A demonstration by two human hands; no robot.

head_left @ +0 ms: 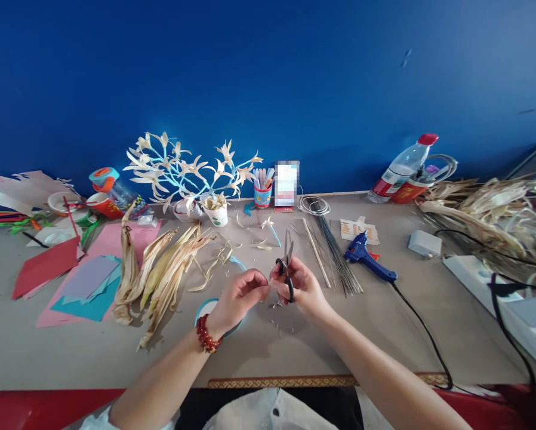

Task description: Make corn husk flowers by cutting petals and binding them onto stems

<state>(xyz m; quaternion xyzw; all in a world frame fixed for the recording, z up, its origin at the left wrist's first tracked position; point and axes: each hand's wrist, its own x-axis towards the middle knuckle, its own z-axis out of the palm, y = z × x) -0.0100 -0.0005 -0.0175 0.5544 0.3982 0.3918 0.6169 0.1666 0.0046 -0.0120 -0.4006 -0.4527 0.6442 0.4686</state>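
Note:
In front of me my right hand (306, 289) is closed around a pair of black-handled scissors (288, 254), whose blades point up and away from me. My left hand (241, 295) has its fingertips pinched together, meeting the right fingertips. What the pinch holds is too small or hidden to name. A roll of light-blue tape (204, 309) lies partly hidden beneath my left wrist. Beyond the hands rests a single husk flower (268, 224) on a blue stem. Small husk scraps (274, 326) are scattered on the table below the fingers.
Dried corn husks (173, 263) and coloured paper (84, 298) lie left. Husk-flower branches stand in a white cup (216, 214). Right are dark wires (337, 257), a blue glue gun (367, 257) with a trailing cord, a leaning bottle (402, 170) and a power strip (487, 292).

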